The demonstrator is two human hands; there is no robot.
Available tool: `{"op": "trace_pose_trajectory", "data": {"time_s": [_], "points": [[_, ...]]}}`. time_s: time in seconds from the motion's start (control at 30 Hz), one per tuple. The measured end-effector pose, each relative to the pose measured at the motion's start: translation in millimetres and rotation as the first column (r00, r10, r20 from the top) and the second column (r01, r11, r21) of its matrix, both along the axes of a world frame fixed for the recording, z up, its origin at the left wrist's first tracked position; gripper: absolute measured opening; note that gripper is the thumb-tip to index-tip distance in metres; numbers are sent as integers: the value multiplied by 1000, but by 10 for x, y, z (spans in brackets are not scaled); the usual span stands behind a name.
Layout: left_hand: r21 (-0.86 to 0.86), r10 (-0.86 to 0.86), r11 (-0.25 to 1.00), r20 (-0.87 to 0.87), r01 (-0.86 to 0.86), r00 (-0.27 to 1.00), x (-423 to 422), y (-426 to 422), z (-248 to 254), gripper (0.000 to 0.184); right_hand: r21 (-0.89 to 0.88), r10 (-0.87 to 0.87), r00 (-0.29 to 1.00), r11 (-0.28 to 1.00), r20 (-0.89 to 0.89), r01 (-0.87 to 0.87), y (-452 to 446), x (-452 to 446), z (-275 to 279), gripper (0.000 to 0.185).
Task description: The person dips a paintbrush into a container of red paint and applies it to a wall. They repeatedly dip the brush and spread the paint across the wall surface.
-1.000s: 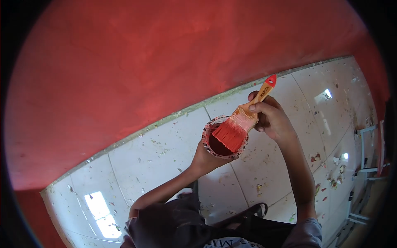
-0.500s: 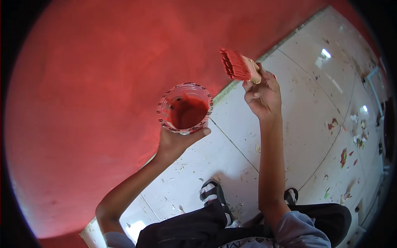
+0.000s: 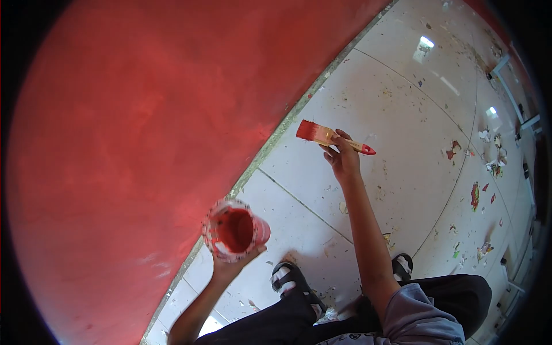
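My left hand is wrapped round a plastic tub of red paint, low in the view and close to the red wall. The tub tilts so that its open mouth faces me, with red paint inside and smeared on its walls. Farther up and to the right, my right hand grips a flat paintbrush by its handle. The brush's bristles are coated red and point left toward the wall, apart from it. The end of its handle is red too.
A red wall fills the left side, meeting the white tiled floor along a slanting rough edge. Paint chips and scraps litter the tiles at right. Metal frame legs stand at the far right. My sandalled foot is below.
Both hands have come down: the tub lower and slightly left, the brush lower and turned so its whole handle shows. The brush has moved away from the wall.
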State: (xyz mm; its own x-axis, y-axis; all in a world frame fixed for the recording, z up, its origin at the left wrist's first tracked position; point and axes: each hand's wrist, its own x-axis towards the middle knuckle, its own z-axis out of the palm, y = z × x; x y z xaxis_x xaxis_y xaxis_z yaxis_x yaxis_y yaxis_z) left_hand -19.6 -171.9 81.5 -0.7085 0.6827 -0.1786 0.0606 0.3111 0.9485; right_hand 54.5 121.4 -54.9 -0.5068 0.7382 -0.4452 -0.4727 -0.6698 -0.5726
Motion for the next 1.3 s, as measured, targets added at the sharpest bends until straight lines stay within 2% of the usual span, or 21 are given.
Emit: {"op": "trace_pose_trajectory", "data": {"time_s": [0.07, 0.13, 0.23, 0.37, 0.47, 0.5, 0.6, 0.67, 0.7, 0.8, 0.9, 0.97, 1.07, 1.1, 1.2, 1.3], "points": [[-107, -57, 993, -19, 55, 998, 72, -75, -30, 75, 43, -40, 998, 998, 44, 38, 43, -158, 1, 30], [-108, -23, 994, -10, 22, 1000, 127, -143, -161, 78, 68, -96, 992, 994, 87, 90, 101, -350, -75, 28], [10, 17, 1000, -19, -17, 1000, 174, -116, -432, 82, 114, -151, 983, 984, 99, 140, 139, -582, -149, 23], [27, -60, 998, 17, 59, 998, 163, -167, -749, 94, 216, -138, 965, 972, 221, 90, 192, -832, -223, 22], [123, -60, 991, 150, 42, 987, 192, -25, -733, 87, 229, -154, 960, 968, 235, 99, 234, -911, -261, 21], [137, -74, 990, 240, 42, 968, 176, -37, -769, 90, 225, -156, 956, 969, 248, 100, 244, -935, -282, 20], [129, -39, 992, 353, -7, 935, 172, -10, -788, 92, 212, -168, 950, 971, 264, 113, 257, -1035, -336, 19], [110, -70, 993, 247, 44, 966, 148, 17, -788, 92, 198, -183, 952, 971, 246, 135, 241, -1178, -359, 18], [99, -88, 993, 193, 69, 977, 136, 31, -784, 93, 179, -183, 972, 971, 150, 156, 242, -1241, -306, 19], [67, -63, 997, 241, 49, 968, 137, 56, -735, 93, 111, -138, 990, 985, 35, 133, 329, -1219, -146, 19], [29, -67, 998, 172, 63, 983, 123, 38, -728, 93, 89, -217, 968, 974, 127, 207, 421, -940, -167, 19], [31, -56, 998, 198, 51, 979, 123, 22, -730, 92, 90, -274, 941, 961, 197, 261, 417, -936, -294, 19], [55, -56, 997, 214, 46, 975, 166, -3, -747, 92, 153, -181, 972, 975, 146, 159, 335, -1188, -493, 19], [70, -63, 996, 210, 49, 976, 160, -3, -762, 91, 134, -145, 983, 982, 113, 129, 303, -1203, -347, 20], [68, -99, 993, 95, 93, 990, 136, -59, -810, 91, 105, -195, 980, 976, 50, 189, 324, -1083, -211, 19], [113, -92, 991, 130, 78, 987, 139, -24, -775, 91, 151, -244, 957, 963, 154, 222, 448, -1052, -397, 18]]}}
